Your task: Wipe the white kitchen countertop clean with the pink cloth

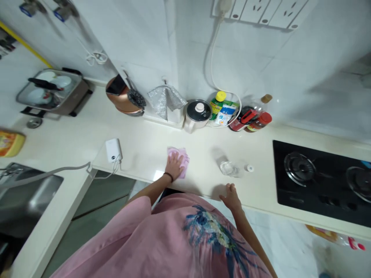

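The left hand [174, 166], fingers spread, is pressing a pink cloth [185, 159] onto the counter [147, 148], left of the clear container [228, 168], apparently wiping; sliding rightward calls for skirting that container. The right hand [232, 197], fingers loosely bent, is holding nothing visible near the counter's near edge.

On the counter [139, 141], a cloth [186, 157] lay under the left hand [174, 166], with a power bank [113, 150] to its left and a container [227, 168] to its right; the right hand [232, 199] was by the front edge, before the container. Behind these, a lidded pot [197, 116] stood left of several bottles [257, 122] along the wall [246, 50]. The stove [319, 189] lay far right, the sink [34, 193] far left.
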The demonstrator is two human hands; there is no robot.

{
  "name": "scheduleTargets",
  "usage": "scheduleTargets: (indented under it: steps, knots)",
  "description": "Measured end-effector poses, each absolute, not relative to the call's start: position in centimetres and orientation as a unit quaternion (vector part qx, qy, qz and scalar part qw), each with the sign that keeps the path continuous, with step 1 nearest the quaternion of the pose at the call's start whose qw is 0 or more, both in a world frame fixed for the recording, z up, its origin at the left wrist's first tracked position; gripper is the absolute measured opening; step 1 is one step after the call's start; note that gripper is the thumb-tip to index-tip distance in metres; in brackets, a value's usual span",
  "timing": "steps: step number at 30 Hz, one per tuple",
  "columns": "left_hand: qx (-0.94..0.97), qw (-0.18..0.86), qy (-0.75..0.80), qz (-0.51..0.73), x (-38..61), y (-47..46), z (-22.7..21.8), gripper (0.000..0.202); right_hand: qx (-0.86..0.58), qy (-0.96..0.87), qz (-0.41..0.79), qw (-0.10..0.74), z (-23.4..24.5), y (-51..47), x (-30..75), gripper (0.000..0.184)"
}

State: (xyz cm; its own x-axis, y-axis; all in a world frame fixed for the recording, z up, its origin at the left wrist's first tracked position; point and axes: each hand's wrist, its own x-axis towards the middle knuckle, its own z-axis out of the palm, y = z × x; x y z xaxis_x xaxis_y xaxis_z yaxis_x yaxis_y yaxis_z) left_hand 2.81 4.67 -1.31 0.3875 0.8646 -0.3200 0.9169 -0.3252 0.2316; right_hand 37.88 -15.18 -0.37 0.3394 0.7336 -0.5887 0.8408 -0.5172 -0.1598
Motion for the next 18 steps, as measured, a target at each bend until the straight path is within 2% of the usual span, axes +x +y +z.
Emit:
scheduleTargets:
  steps: [5,9,13,18]
  knots:
    - [0.639,0.142,0.752,-0.072,-10.8,9.0,0.8,0.073,0.800,0.510,-0.287,0.129,-0.5,-14.2,38.2,0.082]
    - [0.547,0.117,0.828,-0.047,-16.8,8.8,0.9,0.074,0.789,0.534,-0.270,0.141,-0.7,-14.4,38.5,0.082]
    - [0.571,0.116,0.812,-0.039,-14.5,5.2,-0.4,0.078,0.779,0.558,-0.249,0.142,-0.9,-15.3,38.8,0.083]
    - [0.735,0.165,0.656,-0.037,-5.6,-0.6,-1.8,0.074,0.778,0.562,-0.244,0.140,-1.1,-15.7,38.9,0.086]
